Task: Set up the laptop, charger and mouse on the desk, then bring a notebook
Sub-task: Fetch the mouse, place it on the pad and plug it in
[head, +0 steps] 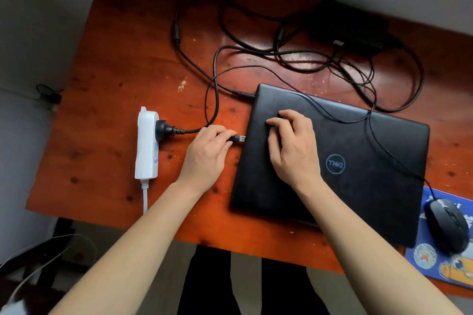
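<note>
A closed black laptop [358, 161] lies on the orange-brown wooden desk [115, 71]. My right hand [291, 146] presses flat on its lid near the left edge. My left hand [207, 153] pinches the mouse's USB plug [239, 138], whose metal tip sits just beside the laptop's left side. The thin mouse cable runs over the lid to a black mouse [449, 227] on a blue mouse pad [432, 261] at the right. The black charger brick [350, 30] lies at the back, with its cable reaching the laptop's far left corner.
A white power strip [147, 146] lies left of my hands, with a black plug [166, 128] in it and a white cord hanging off the front edge. Loose black cables [294, 59] sprawl over the back of the desk. My legs show below the desk.
</note>
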